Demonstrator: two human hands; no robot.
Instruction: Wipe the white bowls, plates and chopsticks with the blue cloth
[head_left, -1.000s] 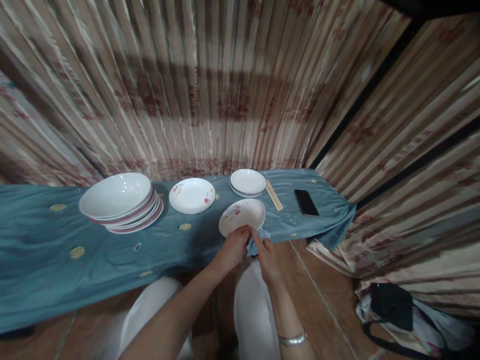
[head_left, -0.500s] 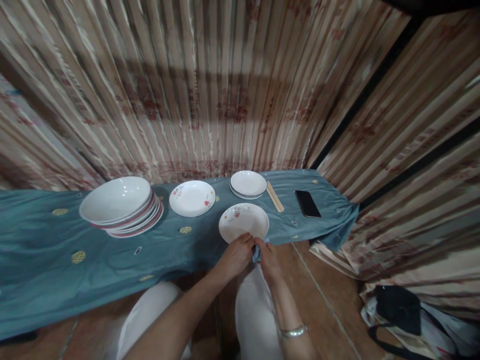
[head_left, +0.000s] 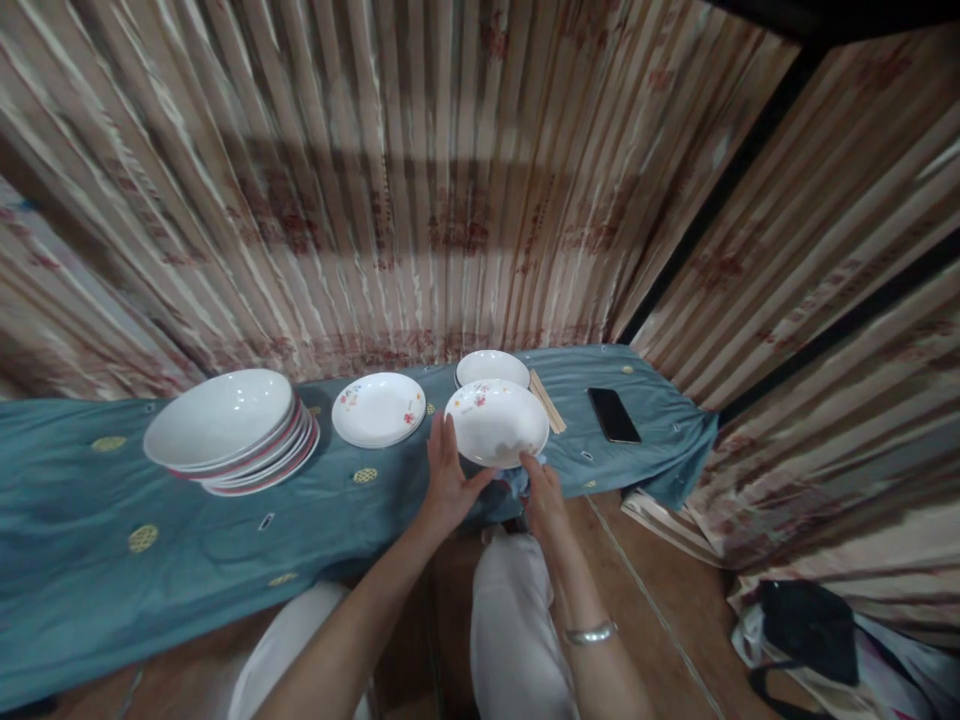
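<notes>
A white plate (head_left: 499, 425) with small flowers on its rim is held above the near side of the table, tilted slightly. My right hand (head_left: 545, 498) pinches its near right edge, thumb on top, with a light blue cloth (head_left: 514, 482) bunched under the rim. My left hand (head_left: 448, 487) is at the plate's lower left edge, fingers stretched up and thumb apart; whether it touches the rim is hard to tell. Behind the held plate, partly covered by it, is a small stack of white dishes (head_left: 493, 366).
A flowered plate stack (head_left: 379, 408) sits left of centre, and a tall stack of bowls and plates (head_left: 225, 418) further left. Chopsticks (head_left: 547, 402) and a black phone (head_left: 613, 414) lie to the right on the blue tablecloth (head_left: 330, 530). Pleated curtains (head_left: 420, 200) hang behind.
The flowered plate has risen and shifted away from me, now overlapping the small dish stack. My left hand has left the cloth, opened and moved to the plate's left side.
</notes>
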